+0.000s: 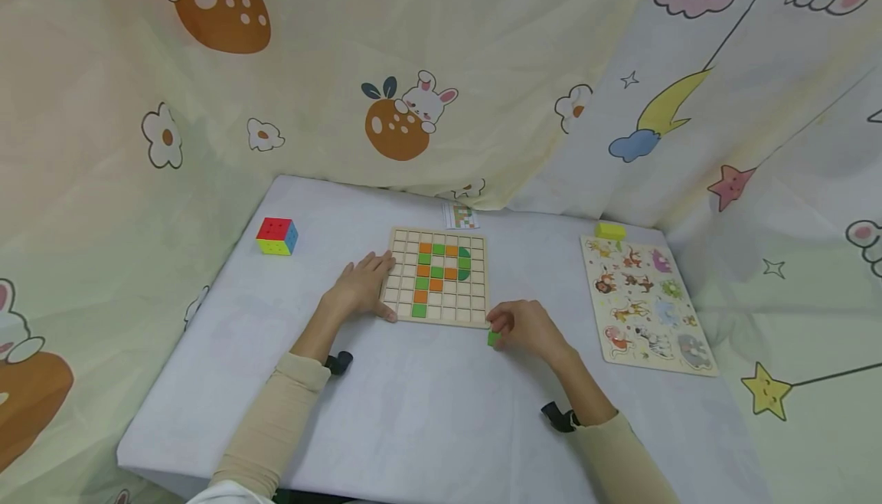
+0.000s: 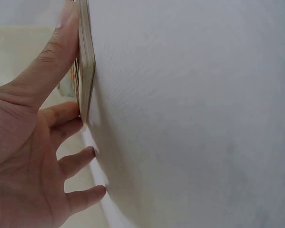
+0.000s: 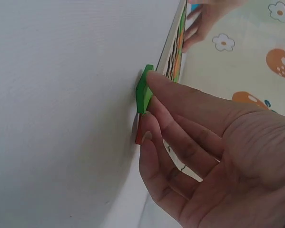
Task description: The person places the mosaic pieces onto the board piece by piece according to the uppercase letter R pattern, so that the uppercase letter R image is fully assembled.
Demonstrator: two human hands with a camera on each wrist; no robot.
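Observation:
A wooden grid board (image 1: 455, 316) lies on the white table, with green and orange square tiles and curved-edged green tiles set in its cells. My left hand (image 1: 363, 286) rests along the board's left edge. In the left wrist view its thumb (image 2: 49, 59) touches the board's side and the other fingers are spread. My right hand (image 1: 529, 329) is at the board's near right corner and pinches a green block (image 3: 143, 90) between thumb and fingertips, close to the tabletop. Beside that block, a red-orange piece (image 3: 139, 130) shows partly behind the fingers.
A colour cube (image 1: 277, 237) stands at the left back. Behind the board lies a small pattern card (image 1: 461, 217). On the right are an animal picture board (image 1: 644, 305) and a yellow block (image 1: 609, 230) at its far edge. Printed cloth (image 1: 482, 67) hangs behind the table.

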